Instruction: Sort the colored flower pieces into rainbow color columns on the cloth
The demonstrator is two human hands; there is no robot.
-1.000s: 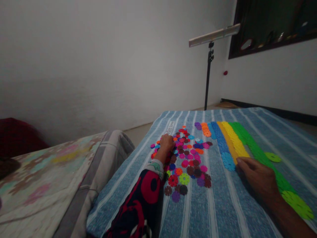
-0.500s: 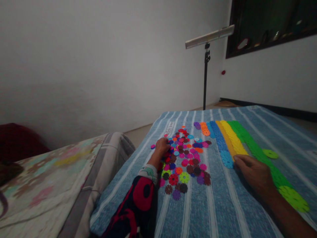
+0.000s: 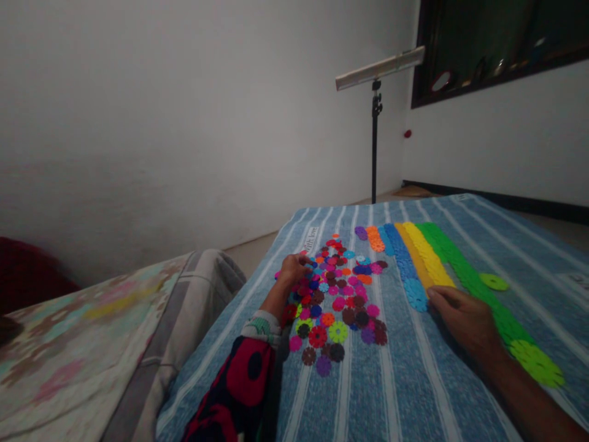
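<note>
My left hand [image 3: 293,271] is at the far left side of a loose pile of flower-shaped plastic discs [image 3: 338,304] in pink, brown, red, blue and other colours. Its fingers are drawn together beside a small blue piece; what they grip is unclear. My right hand [image 3: 464,314] rests at the near end of the yellow row [image 3: 429,252], thumb and fingers closed, their tips partly hidden. Left of it run a blue row [image 3: 399,253] and light blue discs [image 3: 415,296]. A long green row [image 3: 478,291] lies on its right, with lime discs [image 3: 536,362] at the near end.
Everything lies on a blue striped cloth [image 3: 368,399]. Short orange [image 3: 375,239] and purple [image 3: 361,233] rows sit at the back. A lone lime disc [image 3: 494,282] is at right. Beyond stands a lamp on a pole [image 3: 374,147]; a patterned bedcover [image 3: 92,331] is at left.
The view has shifted slightly, so the scene sits a little further left. My left hand has lifted slightly and its fingers show more clearly. My right hand stays by the yellow row.
</note>
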